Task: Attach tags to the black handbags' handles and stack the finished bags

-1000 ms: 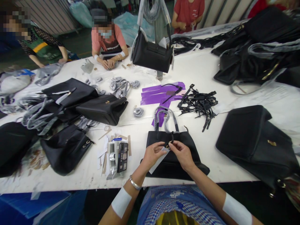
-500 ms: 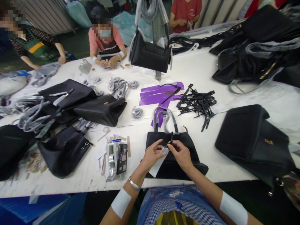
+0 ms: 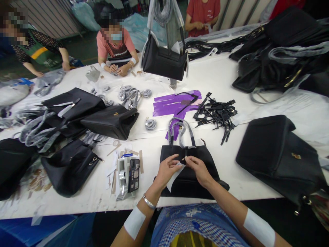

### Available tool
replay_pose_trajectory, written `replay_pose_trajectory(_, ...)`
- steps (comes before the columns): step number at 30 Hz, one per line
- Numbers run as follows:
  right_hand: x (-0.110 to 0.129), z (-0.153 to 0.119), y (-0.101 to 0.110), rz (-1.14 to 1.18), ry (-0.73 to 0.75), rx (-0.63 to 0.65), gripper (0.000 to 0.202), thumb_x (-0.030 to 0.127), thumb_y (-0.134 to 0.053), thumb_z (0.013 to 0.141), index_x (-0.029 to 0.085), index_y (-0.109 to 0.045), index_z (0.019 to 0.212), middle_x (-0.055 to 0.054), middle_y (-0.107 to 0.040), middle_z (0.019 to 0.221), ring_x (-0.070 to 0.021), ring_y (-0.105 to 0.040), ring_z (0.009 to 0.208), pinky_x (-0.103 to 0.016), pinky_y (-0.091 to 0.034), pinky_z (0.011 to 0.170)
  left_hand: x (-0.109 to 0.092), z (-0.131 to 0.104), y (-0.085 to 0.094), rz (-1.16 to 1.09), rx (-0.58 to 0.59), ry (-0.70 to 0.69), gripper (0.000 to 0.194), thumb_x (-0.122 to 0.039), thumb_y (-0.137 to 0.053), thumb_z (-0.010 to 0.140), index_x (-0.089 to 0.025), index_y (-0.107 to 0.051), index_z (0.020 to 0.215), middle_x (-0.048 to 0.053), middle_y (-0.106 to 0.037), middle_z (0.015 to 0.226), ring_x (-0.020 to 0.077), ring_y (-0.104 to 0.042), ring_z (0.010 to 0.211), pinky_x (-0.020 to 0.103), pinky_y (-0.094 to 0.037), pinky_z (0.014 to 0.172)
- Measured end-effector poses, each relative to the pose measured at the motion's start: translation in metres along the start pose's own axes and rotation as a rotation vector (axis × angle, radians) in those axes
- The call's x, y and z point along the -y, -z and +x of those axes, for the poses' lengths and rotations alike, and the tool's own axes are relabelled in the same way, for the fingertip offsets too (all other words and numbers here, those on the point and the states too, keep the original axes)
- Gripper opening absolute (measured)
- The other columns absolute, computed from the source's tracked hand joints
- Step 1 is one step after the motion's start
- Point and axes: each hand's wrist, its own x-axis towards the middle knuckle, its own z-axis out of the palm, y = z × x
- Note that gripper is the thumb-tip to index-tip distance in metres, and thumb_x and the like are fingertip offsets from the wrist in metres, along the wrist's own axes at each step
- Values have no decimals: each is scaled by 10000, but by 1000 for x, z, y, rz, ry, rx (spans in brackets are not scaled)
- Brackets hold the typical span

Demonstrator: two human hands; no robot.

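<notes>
A black handbag (image 3: 205, 161) with wrapped handles (image 3: 191, 133) lies in front of me at the table's near edge. My left hand (image 3: 167, 169) is over its front, fingers closed on a white strip (image 3: 175, 178) that hangs down across the bag. Close beside it, my right hand (image 3: 198, 167) pinches at the bag's short black strap (image 3: 186, 153), near its middle. The fingertips of both hands almost meet, and small details between them are too small to make out.
Black straps (image 3: 217, 115) are heaped beyond the bag beside purple sheets (image 3: 164, 105). A tape dispenser (image 3: 122, 176) and a black box (image 3: 133, 174) stand left. More bags (image 3: 277, 151) flank both sides; one bag (image 3: 164, 60) hangs ahead. Several people work across the table.
My right hand has shifted slightly at the strap, and the strap now hangs straighter. The white strip has turned and looks narrower and more curved.
</notes>
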Motion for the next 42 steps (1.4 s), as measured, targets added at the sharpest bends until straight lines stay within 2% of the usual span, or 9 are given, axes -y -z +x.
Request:
replay_pose_trajectory(3,-5,5,1,123,-85,-60,360,528,-669,745,197,-716,879,-33,-657,756,-176,-572,705,-306,-459,682,0,1,0,31,0,2,563,-298,-805,629,-149,-632,1144,62,-676,881,174,-652,840,310,-498,835)
replay_pose_trajectory(6,-7,6,1,118,-67,-115,325,468,-737,701,196,-716,877,-17,-638,728,-151,-536,656,-290,-442,652,1,4,-2,36,1,1,519,-287,-801,634,-147,-650,1110,72,-693,876,188,-662,854,316,-501,837)
replay_pose_trajectory(11,-5,1,4,44,-24,-44,235,408,-750,705,184,-715,764,-7,-642,732,-140,-527,695,-270,-417,678,3,12,-11,53,-49,-30,457,-297,-774,663,-134,-658,1074,94,-724,854,194,-671,787,296,-505,743)
replay_pose_trajectory(17,-14,18,7,257,-292,-68,379,553,-685,713,200,-726,844,-30,-680,780,-150,-579,665,-284,-442,639,11,16,-14,85,-36,-34,406,-305,-768,667,-120,-671,1016,87,-724,785,168,-657,703,270,-488,686)
replay_pose_trajectory(21,-21,28,7,282,-214,-103,357,481,-778,627,210,-727,853,12,-641,659,-131,-546,600,-269,-418,590,14,19,-13,90,-65,-27,413,-313,-772,664,-117,-667,1012,91,-722,802,160,-652,683,262,-487,665)
replay_pose_trajectory(26,-20,24,6,240,-153,-73,344,461,-769,643,176,-730,831,-13,-663,705,-127,-539,605,-273,-411,586,14,31,-19,31,-111,-67,430,-311,-775,662,-118,-648,1024,91,-721,822,173,-667,721,278,-510,696)
replay_pose_trajectory(32,-21,24,7,261,-141,-133,331,472,-758,642,192,-716,814,-22,-683,744,-164,-594,674,-278,-445,612,21,45,-32,13,-154,-152,399,-339,-754,686,-126,-638,1002,77,-708,812,160,-662,712,280,-521,697)
replay_pose_trajectory(36,-23,28,8,340,-214,-227,370,556,-684,696,212,-709,833,-45,-707,861,-188,-628,754,-290,-476,643,21,46,-33,84,-110,-157,353,-319,-740,699,-128,-643,979,69,-698,801,150,-653,678,254,-514,633)
replay_pose_trajectory(42,-20,31,6,332,-206,-226,336,482,-799,580,202,-712,744,-17,-705,727,-173,-628,686,-285,-464,635,21,48,-30,114,-126,-143,332,-292,-742,692,-122,-645,961,68,-701,770,155,-655,684,274,-521,672)
